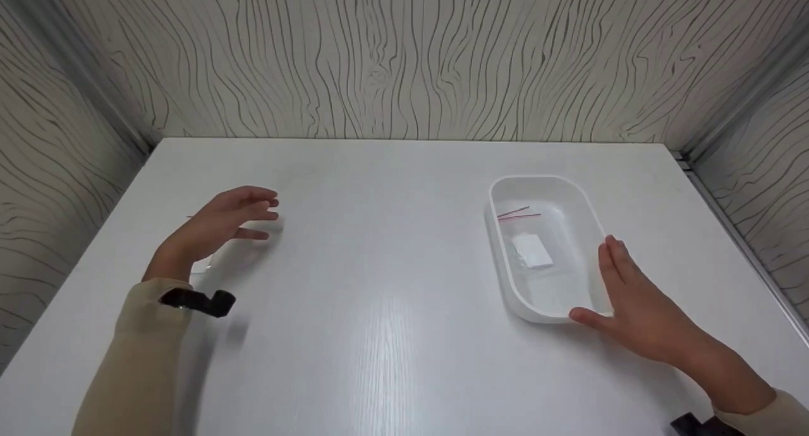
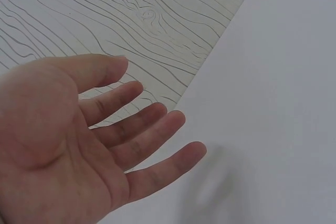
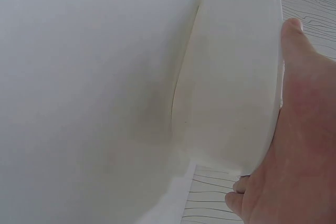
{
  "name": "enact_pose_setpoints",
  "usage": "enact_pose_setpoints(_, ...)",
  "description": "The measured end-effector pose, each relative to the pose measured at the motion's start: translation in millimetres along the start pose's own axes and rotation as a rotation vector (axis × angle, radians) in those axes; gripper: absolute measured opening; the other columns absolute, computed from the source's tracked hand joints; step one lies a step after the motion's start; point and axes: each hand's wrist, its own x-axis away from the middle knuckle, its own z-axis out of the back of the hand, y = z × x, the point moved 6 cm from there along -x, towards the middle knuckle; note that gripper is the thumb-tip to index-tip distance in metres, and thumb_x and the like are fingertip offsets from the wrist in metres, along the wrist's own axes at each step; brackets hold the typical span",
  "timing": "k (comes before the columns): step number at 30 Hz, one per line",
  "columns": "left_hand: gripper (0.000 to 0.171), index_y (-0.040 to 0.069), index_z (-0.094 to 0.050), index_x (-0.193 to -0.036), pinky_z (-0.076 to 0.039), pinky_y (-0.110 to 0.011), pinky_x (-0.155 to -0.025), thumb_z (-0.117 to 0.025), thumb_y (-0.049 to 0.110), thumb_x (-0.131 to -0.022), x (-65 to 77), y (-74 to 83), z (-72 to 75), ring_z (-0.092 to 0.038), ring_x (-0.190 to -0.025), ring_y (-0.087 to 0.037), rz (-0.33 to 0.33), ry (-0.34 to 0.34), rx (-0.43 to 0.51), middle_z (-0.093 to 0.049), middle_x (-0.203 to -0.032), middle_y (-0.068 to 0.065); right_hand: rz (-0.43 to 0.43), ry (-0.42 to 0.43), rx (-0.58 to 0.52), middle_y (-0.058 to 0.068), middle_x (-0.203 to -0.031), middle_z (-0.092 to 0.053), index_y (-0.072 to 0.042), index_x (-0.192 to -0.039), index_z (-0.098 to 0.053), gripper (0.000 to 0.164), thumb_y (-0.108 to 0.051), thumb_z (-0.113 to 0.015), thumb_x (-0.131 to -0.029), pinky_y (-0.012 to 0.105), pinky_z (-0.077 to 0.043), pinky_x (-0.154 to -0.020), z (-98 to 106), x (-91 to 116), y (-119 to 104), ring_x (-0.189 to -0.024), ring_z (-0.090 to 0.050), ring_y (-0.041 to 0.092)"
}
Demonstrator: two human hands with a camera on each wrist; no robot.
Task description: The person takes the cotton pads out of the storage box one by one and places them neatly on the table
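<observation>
My left hand (image 1: 218, 224) hovers over the left of the table, fingers loosely spread and holding nothing; its bare palm (image 2: 47, 129) shows in the left wrist view. Behind it on the table lies a mostly hidden clear-and-white piece (image 1: 202, 265), with a bit of red line beyond the hand. My right hand (image 1: 644, 309) rests against the near right corner of a white plastic tub (image 1: 505, 268), thumb at the near rim and straight fingers along the right side. Inside lie a white rectangle (image 1: 533, 251) in clear film and two thin red strips (image 1: 521, 217).
The white table (image 1: 379, 265) runs back to a wood-grain patterned wall (image 1: 379, 63), with similar panels at both sides. A metal rail (image 1: 746, 240) follows the table's right edge. A black strap device (image 1: 197, 301) sits on the left sleeve.
</observation>
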Motion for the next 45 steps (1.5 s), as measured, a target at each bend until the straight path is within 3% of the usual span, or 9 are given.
enact_pose_setpoints(8, 0.046, -0.003, -0.043, -0.145, -0.055, -0.041, -0.098, -0.053, 0.022, -0.108, -5.7, 5.0, -7.9, -0.052, -0.133, -0.032, -0.020, -0.017, 0.012, -0.042, -0.151, -0.023, 0.002, 0.002, -0.004, 0.024, -0.166, 0.016, 0.008, -0.157, 0.006, 0.119, -0.063, -0.064, -0.092, 0.067, -0.015, -0.117, -0.1, -1.4, -0.8, -0.153, 0.006, 0.045)
enact_pose_setpoints(17, 0.046, -0.002, -0.043, -0.145, -0.055, -0.041, -0.098, -0.054, 0.023, -0.108, -11.8, 7.1, -16.5, -0.051, -0.135, -0.033, -0.022, -0.041, 0.008, -0.042, -0.151, -0.022, 0.021, 0.013, -0.036, 0.021, -0.167, 0.016, 0.007, -0.158, 0.006, 0.116, -0.059, -0.065, -0.094, 0.063, -0.010, -0.120, 1.0, 3.0, -3.6, -0.154, 0.008, 0.042)
enact_pose_setpoints(26, 0.049, 0.000, -0.045, -0.144, -0.056, -0.041, -0.097, -0.059, 0.027, -0.105, -18.1, 12.1, -24.7, -0.052, -0.133, -0.031, -0.023, -0.046, 0.033, -0.043, -0.151, -0.022, 0.007, 0.004, -0.031, 0.022, -0.166, 0.017, 0.007, -0.157, 0.007, 0.117, -0.059, -0.065, -0.094, 0.065, -0.012, -0.119, 0.9, 2.3, -3.8, -0.153, 0.008, 0.043)
enact_pose_setpoints(37, 0.042, 0.001, -0.045, -0.145, -0.057, -0.043, -0.096, -0.054, 0.018, -0.107, -27.7, 16.9, -35.7, -0.052, -0.132, -0.032, -0.016, -0.057, 0.029, -0.043, -0.150, -0.021, 0.004, 0.004, -0.026, 0.022, -0.166, 0.017, 0.007, -0.157, 0.008, 0.118, -0.061, -0.065, -0.093, 0.065, -0.012, -0.119, -0.1, 1.7, -2.9, -0.153, 0.008, 0.043)
enact_pose_setpoints(45, 0.043, 0.003, -0.048, -0.143, -0.056, -0.043, -0.096, -0.059, 0.022, -0.105, -29.4, 20.5, -41.4, -0.053, -0.132, -0.030, -0.039, -0.067, 0.036, -0.044, -0.150, -0.021, 0.025, 0.031, -0.003, 0.024, -0.166, 0.014, 0.010, -0.157, 0.004, 0.114, -0.055, -0.067, -0.095, 0.057, -0.009, -0.123, -0.3, 1.0, -2.3, -0.154, 0.005, 0.043)
